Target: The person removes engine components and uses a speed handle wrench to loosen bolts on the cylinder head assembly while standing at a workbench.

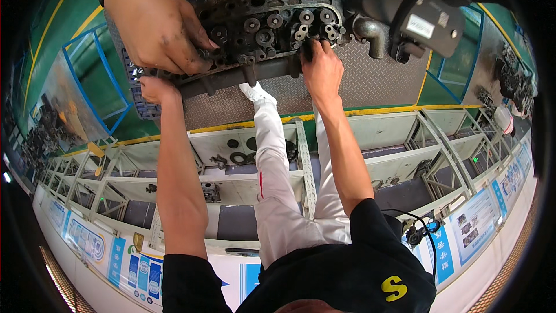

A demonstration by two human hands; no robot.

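A dark, greasy engine cylinder head with round valve parts and bolt holes lies across the far middle. My right hand is at its near edge, fingers curled round a small dark piece I cannot make out. My left hand is closed at the left end of the head, beside a blue tray of small metal parts; what it grips is hidden. Another person's hand, with a black wristband, reaches in from the far left, its fingertips down on the head above my left hand.
A dark housing with a white label and a curved metal pipe stand right of the head. Below is a patterned metal plate on green floor. Behind me, a pale metal rack holds engine parts.
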